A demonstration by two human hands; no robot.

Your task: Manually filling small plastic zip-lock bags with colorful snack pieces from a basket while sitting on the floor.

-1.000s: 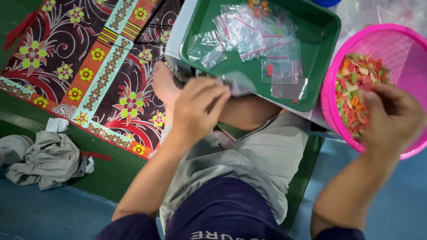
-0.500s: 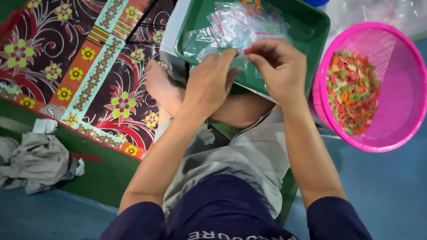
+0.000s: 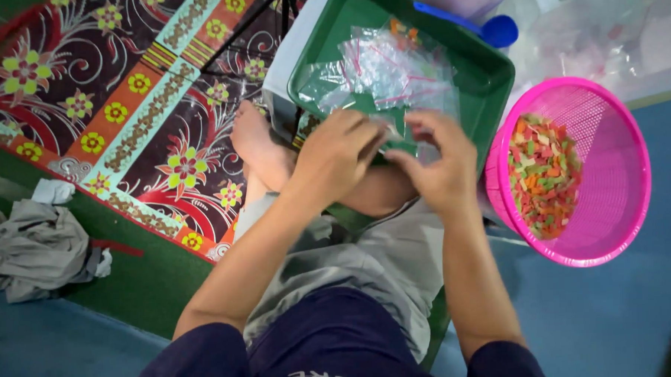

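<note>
Dark navy short-sleeved shirt (image 3: 333,345) (pale lettering) above light grey shorts (image 3: 368,262).

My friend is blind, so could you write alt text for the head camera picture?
Seen from above, a seated person's left hand and right hand meet over small clear plastic bags in a green tray. A pink basket of orange, red and green pieces sits to the right, a flowered mat to the left.

Patterned floral mat (image 3: 124,107), crumpled grey cloth (image 3: 33,251), blue scoop (image 3: 486,28), perhaps a spoon.
</note>
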